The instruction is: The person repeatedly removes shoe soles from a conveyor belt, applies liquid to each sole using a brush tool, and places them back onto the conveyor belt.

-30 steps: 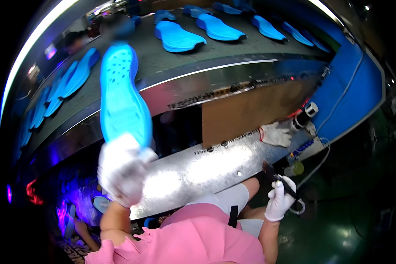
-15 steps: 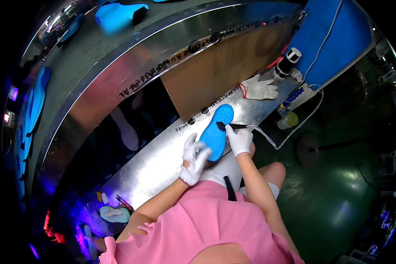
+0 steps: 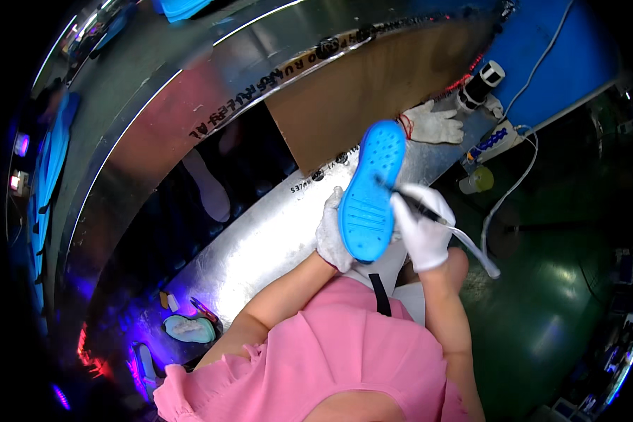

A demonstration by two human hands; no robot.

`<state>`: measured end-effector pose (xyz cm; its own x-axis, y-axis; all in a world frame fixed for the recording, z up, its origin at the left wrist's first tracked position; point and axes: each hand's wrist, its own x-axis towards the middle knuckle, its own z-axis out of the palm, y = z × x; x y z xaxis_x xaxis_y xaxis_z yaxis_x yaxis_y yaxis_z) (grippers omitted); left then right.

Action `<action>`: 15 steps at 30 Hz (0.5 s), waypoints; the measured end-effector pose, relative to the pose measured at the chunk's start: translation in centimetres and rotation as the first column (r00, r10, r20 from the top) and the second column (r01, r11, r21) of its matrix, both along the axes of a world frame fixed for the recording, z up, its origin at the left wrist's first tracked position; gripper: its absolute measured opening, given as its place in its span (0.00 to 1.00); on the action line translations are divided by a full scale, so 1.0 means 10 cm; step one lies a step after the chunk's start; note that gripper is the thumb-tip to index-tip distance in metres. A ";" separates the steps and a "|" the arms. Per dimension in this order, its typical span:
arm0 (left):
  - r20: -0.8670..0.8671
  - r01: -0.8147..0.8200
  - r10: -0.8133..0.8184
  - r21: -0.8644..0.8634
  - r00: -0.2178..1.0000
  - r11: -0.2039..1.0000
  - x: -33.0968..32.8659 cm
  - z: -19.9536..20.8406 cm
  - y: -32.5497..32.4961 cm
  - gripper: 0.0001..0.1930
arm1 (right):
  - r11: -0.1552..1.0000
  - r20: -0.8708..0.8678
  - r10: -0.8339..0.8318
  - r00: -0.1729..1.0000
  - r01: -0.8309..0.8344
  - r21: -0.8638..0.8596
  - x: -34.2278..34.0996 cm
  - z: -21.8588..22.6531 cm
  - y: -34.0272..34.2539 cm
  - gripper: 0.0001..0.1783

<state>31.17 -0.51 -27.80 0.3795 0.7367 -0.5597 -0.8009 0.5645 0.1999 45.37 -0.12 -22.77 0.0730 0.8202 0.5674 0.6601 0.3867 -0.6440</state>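
A bright blue shoe sole (image 3: 368, 218), with small holes at its far end and ridges near its close end, is held raised over the metal bench. My left hand (image 3: 331, 233), in a white glove, grips its left edge; some fingers are hidden behind the sole. On the right, my white-gloved right hand (image 3: 423, 232) is closed around a slim black brush-like tool (image 3: 416, 202) with a white cord trailing from it. The tool's dark tip is blurred and lies over the middle of the sole; whether it touches cannot be told.
A spare white glove (image 3: 432, 124) and a black-and-white cylinder (image 3: 483, 83) lie at the bench's far right, near a power strip (image 3: 498, 143) and a yellowish jar (image 3: 477, 181). Cardboard (image 3: 373, 91) stands behind. A conveyor (image 3: 169, 67) carries blue pieces. A pale green sole (image 3: 188, 328) sits left.
The blue sole has come up off the bench, and my left hand has taken hold of it. My right hand has shifted right with the tool. The whole view has moved slightly.
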 end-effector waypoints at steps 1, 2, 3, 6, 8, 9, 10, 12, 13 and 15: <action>0.250 -0.032 0.010 0.083 0.968 0.996 0.00 -0.08 -0.01 0.35 | 0.996 0.104 0.053 0.993 -0.060 0.066 -0.01 0.06 0.00 0.11; 0.485 -0.082 -0.004 0.155 0.875 0.984 0.00 -0.23 -0.01 0.36 | 0.984 0.211 0.097 0.973 -0.126 0.126 -0.04 0.11 -0.01 0.11; 0.696 -0.124 -0.083 0.242 0.714 0.962 0.03 -0.40 0.05 0.39 | 0.944 0.318 0.252 0.914 -0.304 0.125 -0.17 0.12 -0.13 0.10; 0.478 -0.106 -0.070 0.331 0.876 0.938 -0.04 -0.34 0.12 0.43 | 0.895 -0.518 0.204 0.831 -0.373 -0.245 -0.15 0.19 -0.20 0.09; 0.530 -0.146 -0.046 0.313 0.847 0.938 -0.07 -0.24 0.08 0.39 | 0.973 -0.410 0.090 0.907 -0.169 -0.160 -0.11 0.22 -0.13 0.09; 0.468 -0.164 0.011 0.287 0.884 0.944 -0.01 -0.17 0.09 0.38 | 0.974 -0.109 0.228 0.968 -0.228 0.012 -0.12 0.27 -0.18 0.07; 0.401 -0.185 0.067 0.262 0.914 0.947 0.06 -0.10 0.10 0.38 | 0.931 0.219 0.291 0.931 -0.328 0.158 -0.13 0.32 -0.22 0.06; 0.498 -0.065 -0.224 0.498 0.838 0.865 -0.01 -0.05 0.24 0.46 | 0.925 0.265 0.322 0.909 -0.361 0.114 -0.27 0.24 -0.43 0.06; 0.497 -0.030 -0.360 0.617 0.790 0.786 -0.06 -0.02 0.28 0.50 | 0.907 0.157 0.397 0.904 -0.413 0.085 -0.27 0.33 -0.42 0.06; 0.446 -0.111 -0.106 0.434 0.889 0.894 -0.08 0.05 0.20 0.52 | 0.943 -0.433 0.230 0.872 -0.310 -0.124 -0.23 0.41 -0.31 0.08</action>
